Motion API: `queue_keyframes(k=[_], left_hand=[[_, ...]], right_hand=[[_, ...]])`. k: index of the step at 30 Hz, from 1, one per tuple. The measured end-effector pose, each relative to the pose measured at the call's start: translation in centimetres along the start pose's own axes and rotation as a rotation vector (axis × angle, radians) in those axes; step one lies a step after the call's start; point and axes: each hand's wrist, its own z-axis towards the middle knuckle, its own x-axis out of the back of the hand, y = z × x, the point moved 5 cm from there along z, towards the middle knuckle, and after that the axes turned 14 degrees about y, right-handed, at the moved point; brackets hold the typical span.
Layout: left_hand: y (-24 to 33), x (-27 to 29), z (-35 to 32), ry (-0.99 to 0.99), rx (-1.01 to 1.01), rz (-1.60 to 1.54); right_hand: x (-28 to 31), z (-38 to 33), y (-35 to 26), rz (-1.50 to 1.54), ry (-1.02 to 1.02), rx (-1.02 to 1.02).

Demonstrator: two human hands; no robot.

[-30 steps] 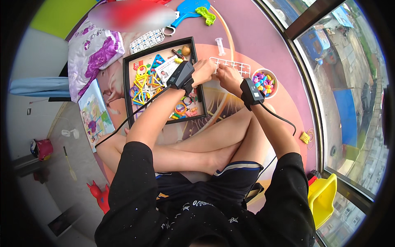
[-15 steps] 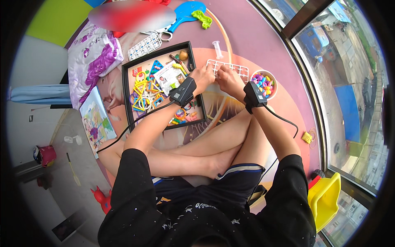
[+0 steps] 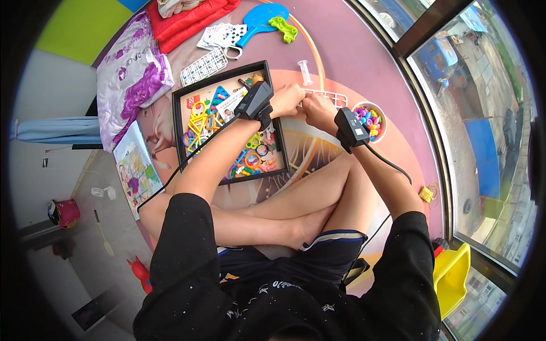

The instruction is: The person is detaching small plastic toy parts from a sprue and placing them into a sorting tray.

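Note:
My left hand (image 3: 288, 100) and my right hand (image 3: 319, 110) meet knuckle to knuckle, fingers curled in. Whatever the fingers pinch, if anything, is hidden by the hands. Just beyond them lies a white plastic grid frame (image 3: 336, 99), its near left part covered by my hands. To the right of my right hand stands a white bowl (image 3: 382, 129) filled with small colourful pieces (image 3: 369, 120). Left of my left hand, a black-rimmed tray (image 3: 178, 126) holds yellow, blue and orange plastic shapes, a printed card and small pegs. My left forearm passes over the tray's right part.
A clear plastic syringe-like tube (image 3: 305, 73) lies past the grid. Farther off are a blue paddle (image 3: 267, 17), a green toy piece (image 3: 283, 28), playing cards (image 3: 219, 37) and a white lattice sheet (image 3: 203, 66). Cables run from both wrist devices. Windows (image 3: 449, 153) border the right.
My hands have come together, the left wrist turning and shifting over more of the tray. They now hide more of the white grid. The view has shifted slightly.

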Motion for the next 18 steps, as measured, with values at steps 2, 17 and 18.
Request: queue_keyframes(k=[2, 17, 18], left_hand=[[0.3, 0.2, 0.0, -0.015, -0.001, -0.055], [-0.1, 0.8, 1.6, -0.086, -0.042, -0.025], [-0.6, 0.6, 1.7, -0.152, -0.015, -0.046]], right_hand=[[0.1, 0.0, 0.2, -0.006, 0.016, 0.042], [1.1, 2.1, 1.6, 0.228, 0.041, 0.178], [1.2, 2.3, 1.5, 0.236, 0.058, 0.216]])
